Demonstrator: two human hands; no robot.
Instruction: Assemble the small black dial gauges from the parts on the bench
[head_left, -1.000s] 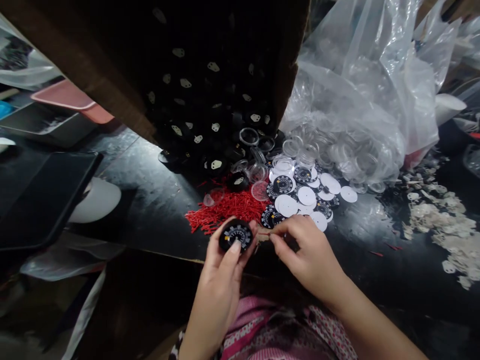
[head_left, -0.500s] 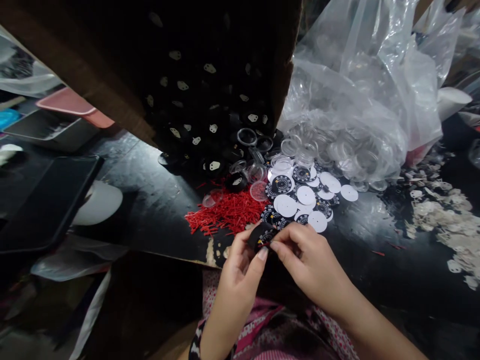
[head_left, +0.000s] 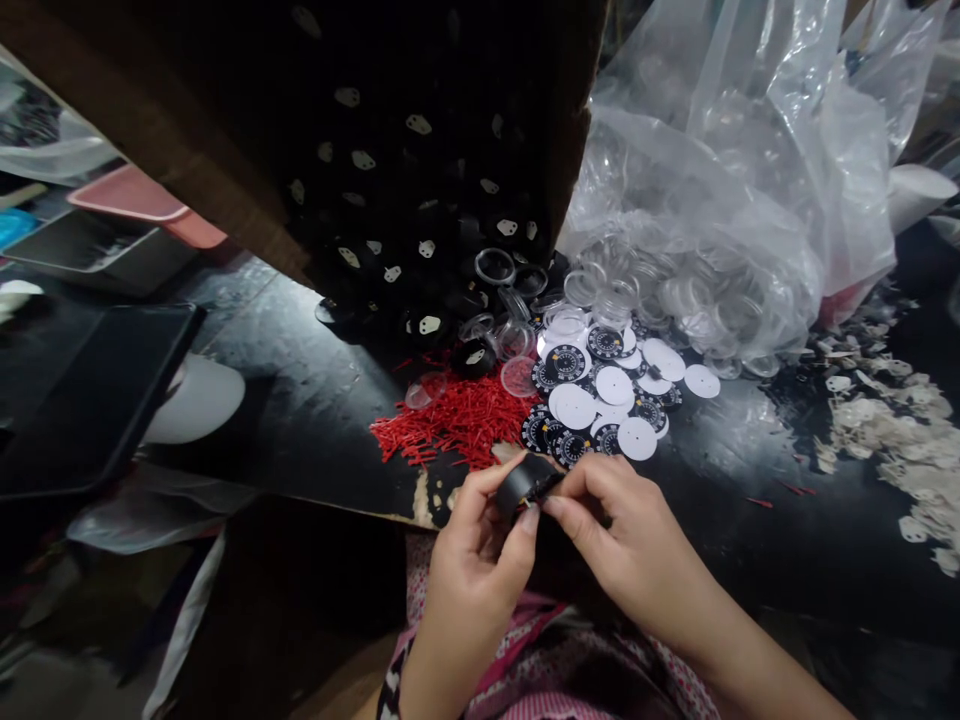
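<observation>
My left hand (head_left: 476,545) grips a round black gauge case (head_left: 523,480), tilted on edge so its dial faces right. My right hand (head_left: 619,530) pinches at the open face of that case with thumb and forefinger; what lies between those fingertips is too small to make out. Just beyond the hands lies a heap of small red pointers (head_left: 450,420). To its right sits a scatter of round dial discs (head_left: 600,400), some printed black, some showing a white back.
A tipped cardboard box (head_left: 187,130) spills black cases (head_left: 420,250) onto the dark table (head_left: 300,380). A clear plastic bag (head_left: 720,200) of transparent lens rings lies at the back right. White plastic scraps (head_left: 892,430) lie far right. A dark tray (head_left: 82,400) sits at the left.
The left hand has turned the black case from face-up to on edge and brought it rightwards. The right hand's fingertips have closed in onto the case's face.
</observation>
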